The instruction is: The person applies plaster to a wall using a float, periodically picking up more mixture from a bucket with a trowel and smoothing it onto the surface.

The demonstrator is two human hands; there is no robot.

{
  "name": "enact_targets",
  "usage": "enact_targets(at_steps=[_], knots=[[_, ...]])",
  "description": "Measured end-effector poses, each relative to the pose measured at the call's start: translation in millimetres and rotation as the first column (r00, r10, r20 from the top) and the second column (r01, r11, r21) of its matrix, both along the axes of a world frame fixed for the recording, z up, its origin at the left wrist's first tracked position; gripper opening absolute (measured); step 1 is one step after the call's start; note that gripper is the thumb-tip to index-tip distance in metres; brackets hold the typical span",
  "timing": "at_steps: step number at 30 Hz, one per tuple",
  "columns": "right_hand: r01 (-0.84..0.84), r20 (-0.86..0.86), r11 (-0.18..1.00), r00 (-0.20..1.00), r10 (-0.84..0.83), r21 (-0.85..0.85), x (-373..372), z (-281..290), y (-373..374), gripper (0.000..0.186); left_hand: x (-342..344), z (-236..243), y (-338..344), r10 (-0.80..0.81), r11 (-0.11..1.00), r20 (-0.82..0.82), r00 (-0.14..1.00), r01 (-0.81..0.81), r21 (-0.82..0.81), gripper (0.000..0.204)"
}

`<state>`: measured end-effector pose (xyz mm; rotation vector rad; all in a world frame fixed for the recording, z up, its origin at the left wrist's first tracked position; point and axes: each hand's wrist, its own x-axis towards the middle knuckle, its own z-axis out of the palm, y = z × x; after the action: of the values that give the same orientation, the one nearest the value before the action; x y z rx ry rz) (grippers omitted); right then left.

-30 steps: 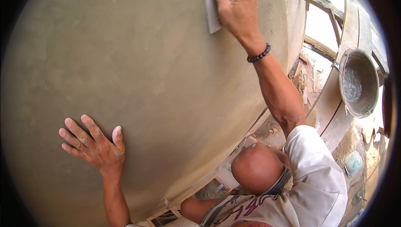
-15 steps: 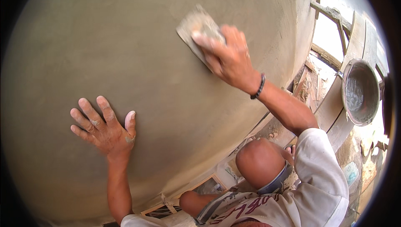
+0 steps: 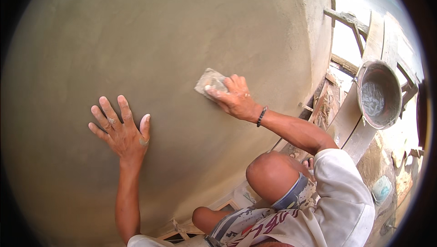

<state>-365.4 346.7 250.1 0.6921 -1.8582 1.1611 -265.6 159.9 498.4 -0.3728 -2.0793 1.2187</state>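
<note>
A broad grey-brown plastered wall (image 3: 182,33) fills most of the view, its surface damp and smooth. My left hand (image 3: 120,128) lies against it at the lower left, fingers spread, with dabs of plaster on the skin. Nothing is in that hand. Right of the middle, my right hand (image 3: 234,97) grips a plaster float (image 3: 210,82), a flat, pale rectangular block caked with plaster. The float's face is toward the wall; my fingers hide its handle. A dark beaded bracelet (image 3: 262,116) circles my right wrist.
At the right, a bucket (image 3: 378,94) with grey, wet residue inside stands on wooden planks (image 3: 348,131). Rough timber supports (image 3: 348,18) stand beyond it. A light-blue object (image 3: 381,189) sits lower right, near rubble. My bent knee (image 3: 273,176) is close to the wall.
My right hand has moved the float down the wall, toward me. My left hand stays spread on the wall. The whole view has shifted a little, with the bucket now farther left.
</note>
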Motion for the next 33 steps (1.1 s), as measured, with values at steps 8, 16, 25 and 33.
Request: enact_targets(at_steps=[8, 16, 25, 33], knots=[[0.350, 0.395, 0.827, 0.902, -0.171, -0.440, -91, -5, 64, 0.033, -67, -9, 75, -0.024, 0.999, 0.123, 0.992, 0.020, 0.031, 0.072], [0.221, 0.426, 0.855, 0.905, 0.000, -0.470, -9, -56, -13, 0.036, -79, -9, 80, 0.040, 0.998, 0.101, 0.994, -0.036, -0.044, 0.082], [0.253, -0.013, 0.883, 0.960, -0.281, -0.395, -163, 245, 117, 0.028, -69, 7, 66, -0.109, 0.990, 0.175, 0.978, 0.091, 0.107, 0.091], [0.105, -0.087, 0.961, 0.988, -0.131, -0.257, -64, 142, 23, 0.036, -21, 107, 21, -0.050, 0.948, -0.129, 0.990, 0.088, 0.306, 0.081]])
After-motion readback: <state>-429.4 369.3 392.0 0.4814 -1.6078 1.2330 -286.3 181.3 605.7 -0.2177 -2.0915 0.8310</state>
